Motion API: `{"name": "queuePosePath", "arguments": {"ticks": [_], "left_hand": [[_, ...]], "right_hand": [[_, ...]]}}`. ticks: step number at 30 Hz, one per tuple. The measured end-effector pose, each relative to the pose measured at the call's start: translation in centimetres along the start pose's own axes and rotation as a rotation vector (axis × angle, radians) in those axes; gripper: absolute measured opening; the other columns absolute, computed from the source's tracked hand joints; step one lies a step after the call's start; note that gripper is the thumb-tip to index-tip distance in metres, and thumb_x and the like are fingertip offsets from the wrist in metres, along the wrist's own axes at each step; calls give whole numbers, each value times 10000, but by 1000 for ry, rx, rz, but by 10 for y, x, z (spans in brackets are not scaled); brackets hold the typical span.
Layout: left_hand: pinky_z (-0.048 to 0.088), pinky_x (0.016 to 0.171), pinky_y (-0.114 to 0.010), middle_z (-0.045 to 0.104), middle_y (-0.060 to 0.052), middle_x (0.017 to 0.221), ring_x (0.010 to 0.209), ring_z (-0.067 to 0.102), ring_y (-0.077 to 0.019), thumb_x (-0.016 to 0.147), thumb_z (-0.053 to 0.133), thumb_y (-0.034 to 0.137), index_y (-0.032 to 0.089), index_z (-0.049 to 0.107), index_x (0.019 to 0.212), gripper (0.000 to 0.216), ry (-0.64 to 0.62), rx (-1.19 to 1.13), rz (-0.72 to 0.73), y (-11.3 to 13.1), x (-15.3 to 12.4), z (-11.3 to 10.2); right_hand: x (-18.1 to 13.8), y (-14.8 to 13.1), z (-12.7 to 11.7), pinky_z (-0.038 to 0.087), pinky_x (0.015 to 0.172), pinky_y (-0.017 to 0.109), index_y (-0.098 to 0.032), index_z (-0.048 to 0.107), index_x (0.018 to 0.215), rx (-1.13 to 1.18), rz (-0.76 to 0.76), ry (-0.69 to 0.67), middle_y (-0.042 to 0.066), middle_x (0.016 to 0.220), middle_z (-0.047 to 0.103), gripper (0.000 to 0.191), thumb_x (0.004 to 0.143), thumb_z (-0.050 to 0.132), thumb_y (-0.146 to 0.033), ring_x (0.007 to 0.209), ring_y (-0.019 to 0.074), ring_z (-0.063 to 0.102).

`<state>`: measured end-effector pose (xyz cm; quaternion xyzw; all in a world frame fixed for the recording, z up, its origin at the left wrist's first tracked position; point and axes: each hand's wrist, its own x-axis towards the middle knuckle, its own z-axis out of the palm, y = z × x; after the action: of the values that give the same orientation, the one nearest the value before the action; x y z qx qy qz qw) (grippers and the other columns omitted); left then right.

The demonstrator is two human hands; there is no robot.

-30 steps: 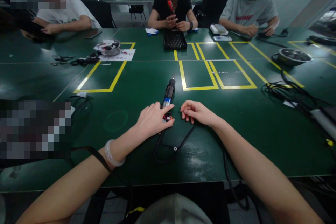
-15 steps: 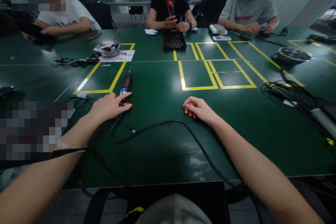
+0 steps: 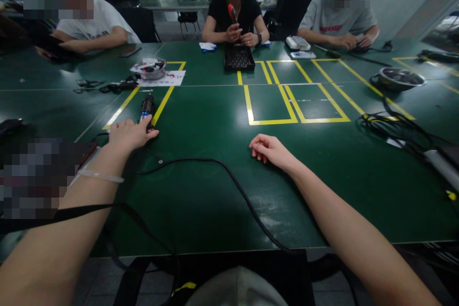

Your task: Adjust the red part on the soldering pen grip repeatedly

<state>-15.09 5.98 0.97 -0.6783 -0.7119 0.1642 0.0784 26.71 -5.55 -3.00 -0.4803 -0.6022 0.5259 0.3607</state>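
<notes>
My left hand (image 3: 131, 133) is closed around the lower part of an electric screwdriver (image 3: 146, 107), black with a blue band, lying over the left yellow-taped rectangle. Its bit end points away from me, and the palm hides most of the handle. From under that hand a black cable (image 3: 222, 165) curves across the green table towards the front edge. My right hand (image 3: 267, 148) rests on the tabletop right of centre, fingers curled in loosely with nothing visible in them.
Beyond the left rectangle stands a bowl of small items (image 3: 152, 69) on a paper sheet (image 3: 175, 78). A co-worker across the table handles a red-tipped tool (image 3: 232, 12) above a black tray (image 3: 239, 59). To the right are a metal bowl (image 3: 399, 79) and coiled cables (image 3: 390, 126).
My left hand has shifted left and slightly forward with the electric screwdriver, and the cable has trailed left after it. My right hand has stayed in place.
</notes>
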Motion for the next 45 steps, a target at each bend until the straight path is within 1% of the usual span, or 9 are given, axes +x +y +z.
{"name": "queuePosePath", "arguments": {"ticks": [4, 7, 10, 18, 25, 31, 37, 41, 45], "left_hand": [[321, 890, -420, 541, -171, 1248, 1088, 454, -335, 955, 265, 612, 199, 287, 1506, 689, 25, -10, -6, 5, -2, 4], [324, 883, -414, 533, -183, 1254, 1084, 466, -339, 952, 220, 637, 178, 249, 1519, 730, 63, -12, 9, 7, -7, 7], [328, 876, -408, 535, -191, 1247, 1075, 476, -341, 924, 216, 692, 169, 254, 1523, 796, 86, -18, 8, 7, -10, 7], [367, 828, -414, 578, -179, 1169, 1002, 527, -331, 961, 189, 576, 189, 322, 1515, 689, 104, -74, 23, 21, -26, 1], [413, 768, -416, 576, -198, 1054, 969, 566, -358, 965, 158, 525, 258, 394, 1497, 641, 143, -89, 131, 71, -69, -13], [419, 763, -378, 558, -146, 1010, 922, 574, -296, 976, 234, 464, 318, 499, 1424, 540, 215, -152, 305, 131, -116, -33], [399, 791, -372, 551, -122, 1000, 949, 557, -280, 958, 362, 492, 311, 546, 1357, 474, 265, -232, 452, 184, -147, -43], [396, 793, -367, 542, -115, 1010, 952, 554, -274, 959, 378, 509, 317, 540, 1351, 466, 282, -294, 506, 205, -157, -44], [401, 786, -356, 534, -106, 1026, 951, 551, -264, 963, 346, 562, 327, 502, 1384, 506, 298, -326, 535, 210, -160, -43]], "right_hand": [[0, 0, 1, 393, 405, 165, -166, 572, 880, -8, 0, -6, -1, 674, 609, 116, 850, 547, -275, 530, 90, 526], [0, -1, 1, 391, 403, 160, -163, 569, 879, -17, 5, -13, 0, 674, 608, 110, 852, 534, -264, 530, 87, 523], [0, -1, 2, 388, 401, 159, -166, 567, 869, -22, 6, -9, 0, 668, 610, 99, 846, 543, -260, 528, 89, 521], [0, 0, 2, 385, 397, 156, -164, 571, 878, -27, 0, -13, 4, 678, 610, 117, 855, 542, -275, 529, 88, 520], [1, 2, 3, 380, 412, 186, -169, 572, 916, -64, -24, 10, 3, 689, 606, 135, 868, 512, -281, 538, 107, 524], [-2, -3, 6, 434, 637, 264, -179, 618, 882, -340, -189, 150, 6, 712, 629, 118, 872, 511, -228, 657, 143, 573], [-7, -8, 11, 392, 604, 255, -177, 611, 879, -421, -240, 114, -3, 702, 600, 121, 887, 522, -259, 626, 139, 531], [-7, -8, 11, 377, 591, 249, -171, 603, 871, -419, -245, 112, -6, 704, 582, 123, 889, 520, -259, 615, 131, 506], [-6, -9, 10, 370, 591, 249, -170, 599, 868, -416, -232, 135, 1, 732, 584, 131, 894, 518, -270, 629, 131, 495]]}}
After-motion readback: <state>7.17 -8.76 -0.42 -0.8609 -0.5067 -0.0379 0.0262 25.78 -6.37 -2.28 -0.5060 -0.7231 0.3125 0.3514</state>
